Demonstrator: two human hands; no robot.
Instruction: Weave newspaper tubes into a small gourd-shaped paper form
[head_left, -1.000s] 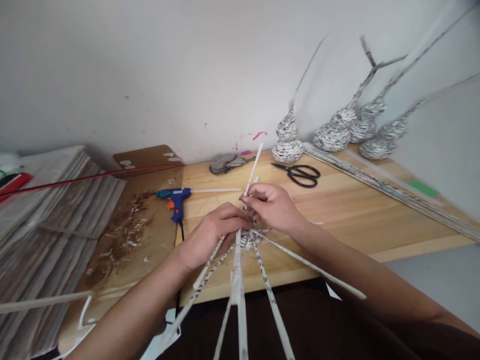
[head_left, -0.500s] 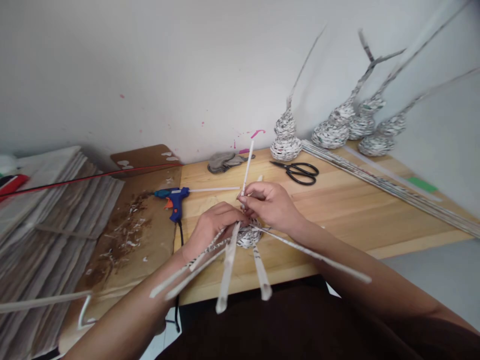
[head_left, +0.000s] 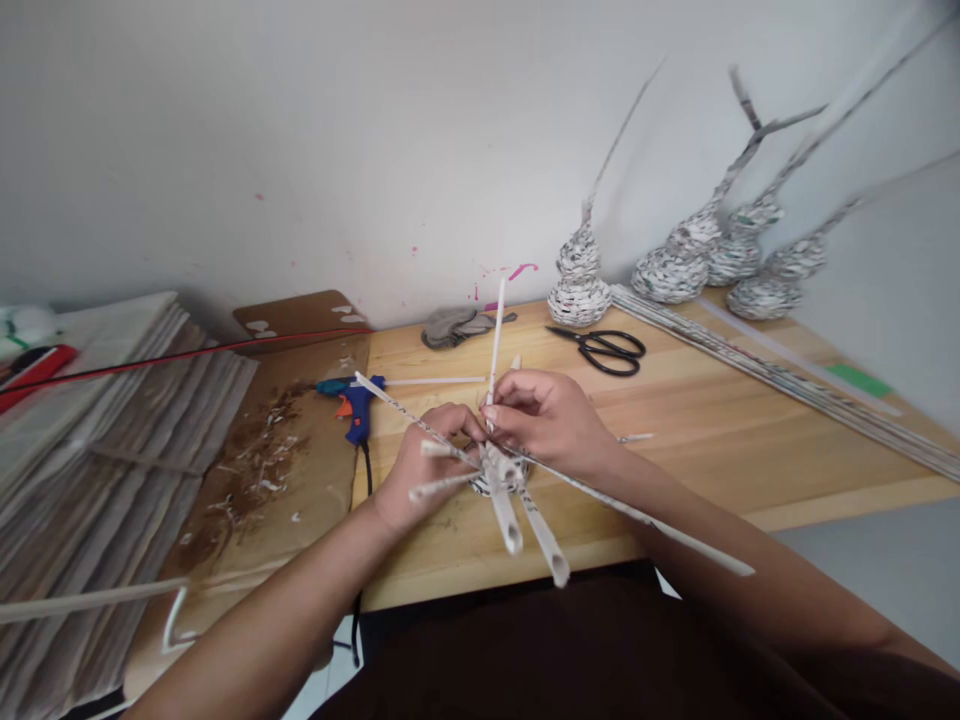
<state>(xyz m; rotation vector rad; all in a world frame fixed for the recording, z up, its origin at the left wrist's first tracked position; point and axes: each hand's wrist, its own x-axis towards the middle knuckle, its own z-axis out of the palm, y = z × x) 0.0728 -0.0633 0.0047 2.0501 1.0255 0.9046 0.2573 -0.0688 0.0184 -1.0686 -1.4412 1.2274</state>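
A small round woven newspaper piece [head_left: 487, 485] sits near the table's front edge, rolled paper tubes fanning out from it. My left hand [head_left: 427, 455] is closed on its left side, fingertips bent in among the tubes. My right hand [head_left: 555, 418] pinches between thumb and fingers at the foot of an upright paper tube [head_left: 497, 335]. One long thin paper tube [head_left: 637, 515] runs out under my right wrist. Two thicker open-ended tubes point toward me. The fingers partly hide the woven piece.
Behind my left hand lies a blue glue gun [head_left: 360, 405] with its cord. Black scissors [head_left: 611, 352] and a grey cloth [head_left: 457, 325] lie farther back. Several woven gourd shapes [head_left: 579, 298] stand along the wall near long paper tubes [head_left: 750, 365]. Stacked newspaper [head_left: 165, 450] fills the left.
The tubes on the left have swung from pointing down toward me to pointing left and up-left. The thicker front tubes have shifted right. Both hands stay at the woven piece.
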